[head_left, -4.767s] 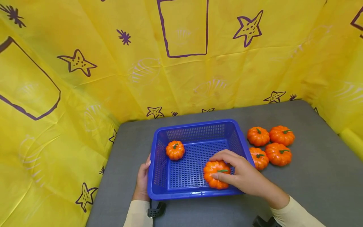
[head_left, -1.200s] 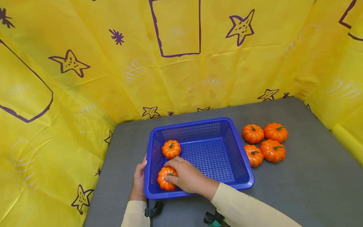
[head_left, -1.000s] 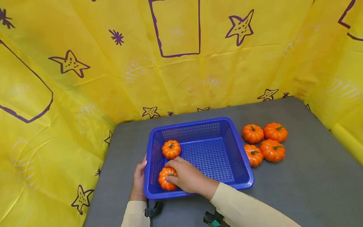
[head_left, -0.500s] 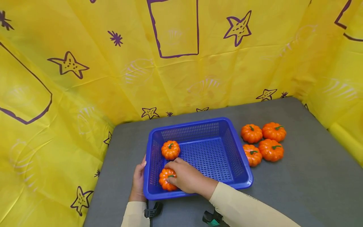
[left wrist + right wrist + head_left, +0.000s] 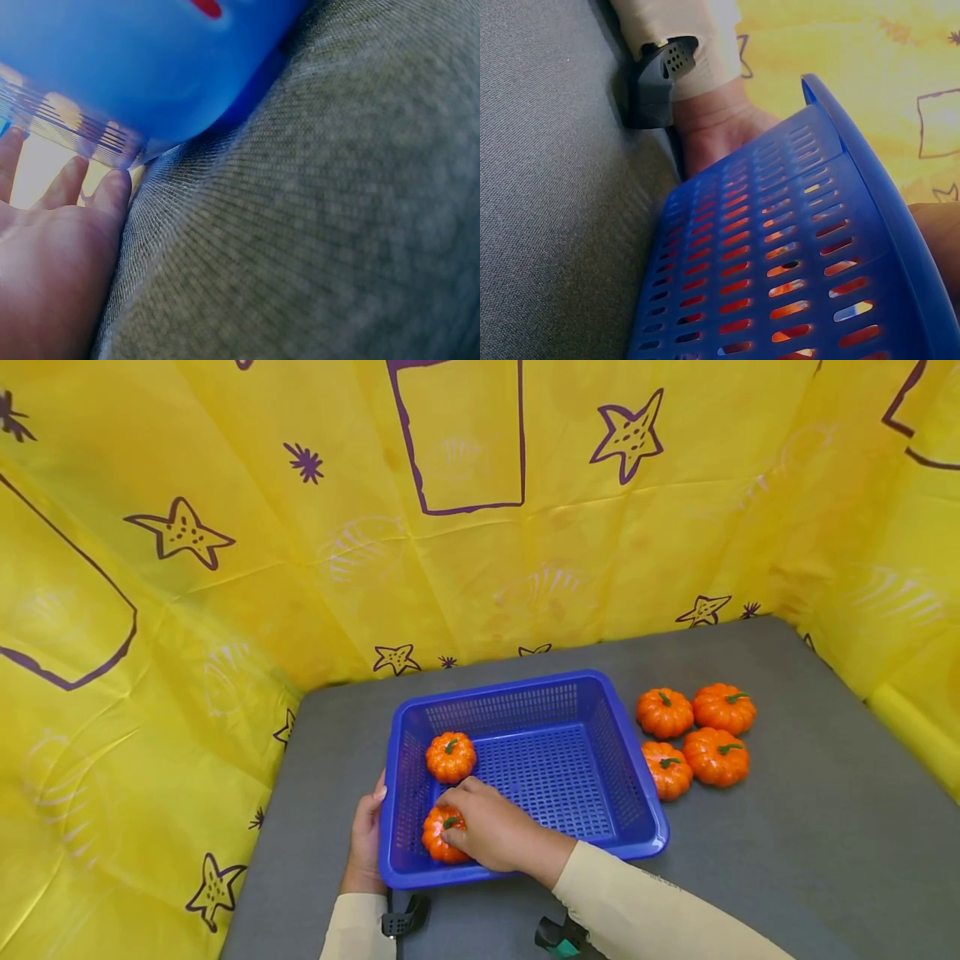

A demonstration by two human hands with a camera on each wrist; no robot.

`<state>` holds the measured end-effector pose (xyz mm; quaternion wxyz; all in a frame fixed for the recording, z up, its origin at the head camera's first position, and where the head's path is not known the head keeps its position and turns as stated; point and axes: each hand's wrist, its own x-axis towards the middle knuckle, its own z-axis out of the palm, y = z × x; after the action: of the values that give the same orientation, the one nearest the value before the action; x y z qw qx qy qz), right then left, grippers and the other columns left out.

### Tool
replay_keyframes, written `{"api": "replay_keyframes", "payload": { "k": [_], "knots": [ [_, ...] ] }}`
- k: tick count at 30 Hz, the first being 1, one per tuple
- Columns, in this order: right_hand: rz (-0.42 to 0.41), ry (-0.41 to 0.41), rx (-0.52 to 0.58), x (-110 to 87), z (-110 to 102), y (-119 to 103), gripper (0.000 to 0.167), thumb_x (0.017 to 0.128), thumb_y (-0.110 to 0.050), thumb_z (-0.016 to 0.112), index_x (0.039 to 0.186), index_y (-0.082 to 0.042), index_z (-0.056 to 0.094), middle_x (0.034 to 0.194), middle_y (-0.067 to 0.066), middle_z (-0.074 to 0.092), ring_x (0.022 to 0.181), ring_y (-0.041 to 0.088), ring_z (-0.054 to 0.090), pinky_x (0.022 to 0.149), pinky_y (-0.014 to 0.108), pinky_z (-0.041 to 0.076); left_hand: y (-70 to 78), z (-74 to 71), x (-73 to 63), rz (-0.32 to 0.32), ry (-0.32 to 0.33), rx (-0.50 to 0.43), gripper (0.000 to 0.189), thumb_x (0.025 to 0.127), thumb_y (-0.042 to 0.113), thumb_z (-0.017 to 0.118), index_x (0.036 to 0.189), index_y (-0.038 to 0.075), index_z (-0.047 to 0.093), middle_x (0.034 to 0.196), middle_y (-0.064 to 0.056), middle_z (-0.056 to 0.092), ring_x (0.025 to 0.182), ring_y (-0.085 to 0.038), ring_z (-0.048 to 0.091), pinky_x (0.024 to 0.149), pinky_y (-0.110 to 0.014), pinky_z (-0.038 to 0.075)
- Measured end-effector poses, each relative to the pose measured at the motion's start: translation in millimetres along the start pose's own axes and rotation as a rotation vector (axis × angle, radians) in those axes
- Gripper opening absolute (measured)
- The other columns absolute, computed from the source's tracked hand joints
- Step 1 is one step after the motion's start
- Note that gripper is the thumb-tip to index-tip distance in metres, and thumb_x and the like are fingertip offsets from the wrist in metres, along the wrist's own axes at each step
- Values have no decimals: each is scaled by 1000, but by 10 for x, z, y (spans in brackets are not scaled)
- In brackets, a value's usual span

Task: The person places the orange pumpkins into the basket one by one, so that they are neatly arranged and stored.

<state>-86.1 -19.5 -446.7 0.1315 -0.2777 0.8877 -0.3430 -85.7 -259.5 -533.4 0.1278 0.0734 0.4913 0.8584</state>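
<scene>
A blue perforated plastic basket (image 5: 637, 777) sits on the grey table. My right hand (image 5: 491, 827) reaches over its front rim and holds a small orange pumpkin (image 5: 437, 837) with a green stem, low in the front left corner; the fingers hide its right side. Just behind it in the basket is another orange pumpkin (image 5: 451, 757). Outside the left wall my left hand (image 5: 365, 843) rests against the basket. In the left wrist view its fingers (image 5: 67, 180) are stretched out, tips at the slotted wall. Orange shows through the slots in the right wrist view.
Several more orange pumpkins (image 5: 716, 757) stand grouped on the table right of the basket, the nearest partly hidden by its rim. A yellow cloth (image 5: 480, 577) with starfish drawings hangs behind and at the sides. Black devices (image 5: 406, 917) are strapped to both wrists.
My right hand has carried its pumpkin from the basket's front right to the front left corner. Over the last second it barely shifts there. The left hand stays at the left wall.
</scene>
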Motion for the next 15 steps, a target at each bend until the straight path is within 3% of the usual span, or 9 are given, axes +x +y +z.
{"api": "replay_keyframes", "payload": {
  "k": [6,15],
  "knots": [
    [10,3,16,-2,12,0,38,100,-25,81,134,-10,74,125,3,63,116,21,60,104,41,53,-6,8,-9,-20,46,1,64,111,34,28,175,27,22,176,-15,28,144,-34,49,117,-48,43],
    [-39,67,31,-26,0,9,35,99,-23,81,132,-12,74,125,1,65,116,25,62,103,43,52,5,25,-2,-19,42,5,65,111,35,30,174,25,21,174,-17,29,144,-35,48,116,-48,44]
  ]
}}
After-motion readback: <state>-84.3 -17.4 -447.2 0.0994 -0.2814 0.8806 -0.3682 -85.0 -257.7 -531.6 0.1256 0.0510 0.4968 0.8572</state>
